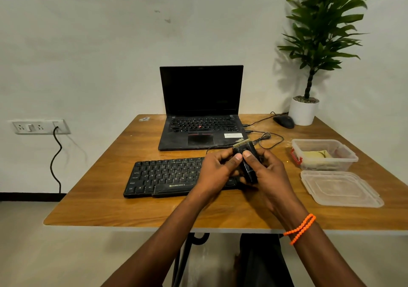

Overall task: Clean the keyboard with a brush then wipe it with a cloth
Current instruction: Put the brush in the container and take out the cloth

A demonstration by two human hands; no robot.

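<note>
Hands meet over the right end of the keyboard point(167, 176), both wrapped round a small black brush point(247, 160). The left hand point(215, 169) grips it from the left with fingers curled and the thumb laid on its upper face; the right hand point(268, 171) clasps it from the right, its thumb pressed on the same face just beside the other thumb. The brush is held tilted, its pale bristles pointing up and away toward the laptop point(201, 110), its lower end reaching down between the palms. It is raised above the keys, and whether it touches them cannot be told. An orange bead bracelet point(300, 228) circles the right wrist. The keyboard lies flat on the wooden table point(106, 198), in front of the open laptop, whose screen is dark; its right part is hidden behind the hands. To the right stands a clear plastic container point(324, 154) with something yellowish inside, possibly a cloth, and its lid point(340, 187) lies flat just in front of it. A black mouse point(283, 121) sits near the far right corner beside a potted plant point(318, 43) in a white pot, its cable running to the laptop. The wall behind is white, with a socket panel point(39, 126) at the left and a black cord hanging from it.
</note>
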